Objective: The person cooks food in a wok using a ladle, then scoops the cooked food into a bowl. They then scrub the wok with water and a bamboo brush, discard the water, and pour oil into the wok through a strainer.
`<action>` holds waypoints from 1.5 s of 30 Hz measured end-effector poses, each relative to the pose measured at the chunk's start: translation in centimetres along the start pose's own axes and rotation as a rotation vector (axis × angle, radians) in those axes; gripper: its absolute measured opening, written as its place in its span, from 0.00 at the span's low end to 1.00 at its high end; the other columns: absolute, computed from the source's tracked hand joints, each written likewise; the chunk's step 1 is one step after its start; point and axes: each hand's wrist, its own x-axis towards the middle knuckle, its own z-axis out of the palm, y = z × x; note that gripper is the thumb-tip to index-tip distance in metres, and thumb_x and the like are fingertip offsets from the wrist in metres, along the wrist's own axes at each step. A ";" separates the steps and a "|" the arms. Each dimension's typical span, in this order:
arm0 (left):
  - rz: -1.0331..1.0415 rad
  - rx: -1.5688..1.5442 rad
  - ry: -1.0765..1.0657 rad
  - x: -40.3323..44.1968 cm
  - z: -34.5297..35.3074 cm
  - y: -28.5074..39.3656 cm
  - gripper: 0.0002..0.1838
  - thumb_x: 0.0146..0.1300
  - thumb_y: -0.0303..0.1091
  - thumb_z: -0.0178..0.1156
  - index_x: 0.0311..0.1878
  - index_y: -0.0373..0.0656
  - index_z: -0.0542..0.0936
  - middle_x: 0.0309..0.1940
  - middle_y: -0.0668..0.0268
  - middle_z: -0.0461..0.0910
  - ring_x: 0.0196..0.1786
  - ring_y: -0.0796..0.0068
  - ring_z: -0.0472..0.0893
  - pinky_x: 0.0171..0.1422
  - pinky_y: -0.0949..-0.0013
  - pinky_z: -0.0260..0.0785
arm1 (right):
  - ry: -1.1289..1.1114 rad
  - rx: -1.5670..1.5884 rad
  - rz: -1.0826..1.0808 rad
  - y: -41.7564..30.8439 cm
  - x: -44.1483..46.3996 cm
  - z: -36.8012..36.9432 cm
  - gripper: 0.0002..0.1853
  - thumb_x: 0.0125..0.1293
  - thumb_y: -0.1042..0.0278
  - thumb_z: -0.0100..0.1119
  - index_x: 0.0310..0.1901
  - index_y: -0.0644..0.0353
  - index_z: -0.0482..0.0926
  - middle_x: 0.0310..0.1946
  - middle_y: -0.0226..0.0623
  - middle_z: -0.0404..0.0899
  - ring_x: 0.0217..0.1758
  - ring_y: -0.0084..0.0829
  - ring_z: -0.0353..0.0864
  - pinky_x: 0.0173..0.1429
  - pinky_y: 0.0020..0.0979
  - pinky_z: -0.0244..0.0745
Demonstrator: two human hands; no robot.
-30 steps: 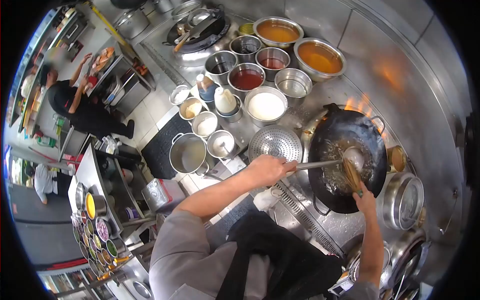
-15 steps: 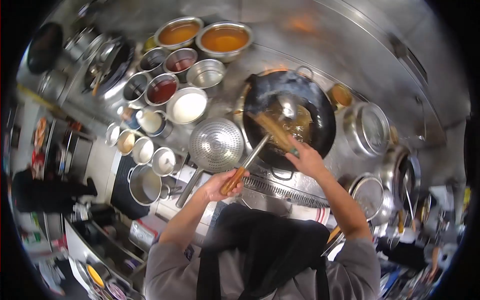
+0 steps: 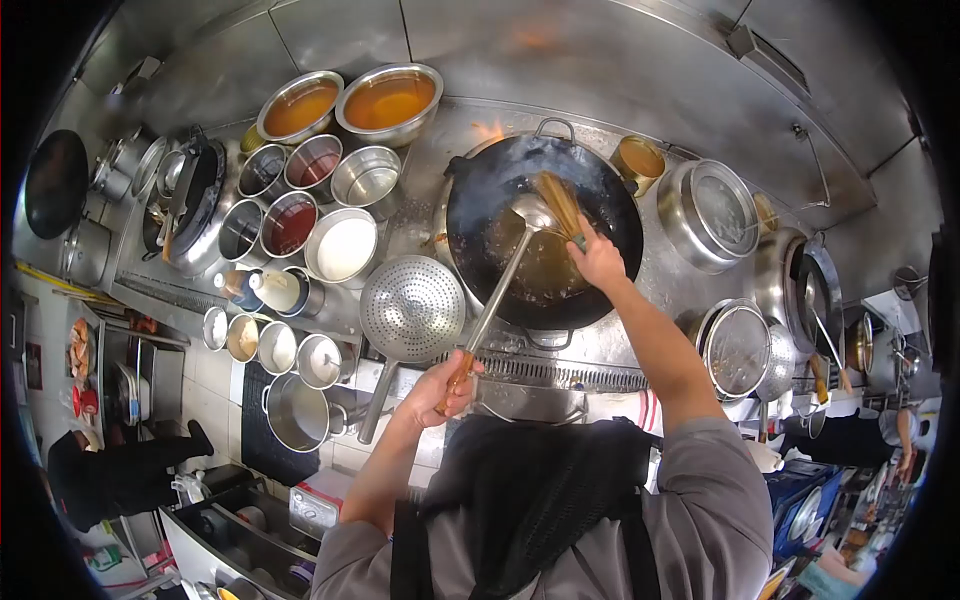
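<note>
— Moved since the earlier frame: bamboo brush [image 3: 559, 200], one, swung from the left of the wok [image 3: 478, 240] to its far side, just beside the bowl of the ladle [image 3: 500, 286].
— Grips?
— Right hand [image 3: 599, 262]: clenched on the brush's near end. Left hand [image 3: 440, 390]: clenched round the ladle's wooden handle, wok's near left.
— Significance?
— Judged: both tools now share the wok's interior, side by side, uncrossed.
</note>
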 end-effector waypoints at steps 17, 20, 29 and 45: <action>0.201 0.563 0.198 1.9 -1.7 0.0 0.15 0.78 0.48 0.56 0.54 0.46 0.73 0.27 0.75 0.69 0.23 0.85 0.66 0.24 0.77 0.57 | 0.020 0.494 0.368 0.1 1.1 -15.8 0.38 0.64 0.47 0.68 0.72 0.54 0.72 0.56 0.66 0.80 0.61 0.55 0.82 0.65 0.45 0.76; 0.206 0.414 0.165 2.4 -0.3 -0.5 0.11 0.78 0.43 0.56 0.51 0.46 0.72 0.27 0.74 0.68 0.22 0.85 0.65 0.21 0.78 0.55 | 0.259 0.510 0.229 2.7 2.4 -8.2 0.39 0.66 0.48 0.67 0.76 0.52 0.67 0.55 0.65 0.81 0.61 0.55 0.82 0.65 0.48 0.76; 0.205 0.387 0.150 2.1 0.2 -1.2 0.16 0.79 0.41 0.56 0.61 0.43 0.72 0.27 0.74 0.68 0.20 0.86 0.65 0.19 0.80 0.54 | -0.173 -0.276 0.074 2.7 2.6 -7.0 0.38 0.68 0.52 0.63 0.77 0.47 0.61 0.58 0.58 0.79 0.59 0.59 0.82 0.63 0.51 0.79; 0.677 1.771 0.832 2.0 1.1 -1.7 0.22 0.73 0.42 0.58 0.67 0.49 0.73 0.37 0.48 0.83 0.38 0.43 0.84 0.39 0.45 0.78 | -0.211 -0.056 -0.030 5.8 3.7 -6.5 0.38 0.59 0.50 0.71 0.71 0.52 0.73 0.56 0.57 0.83 0.59 0.54 0.83 0.67 0.46 0.77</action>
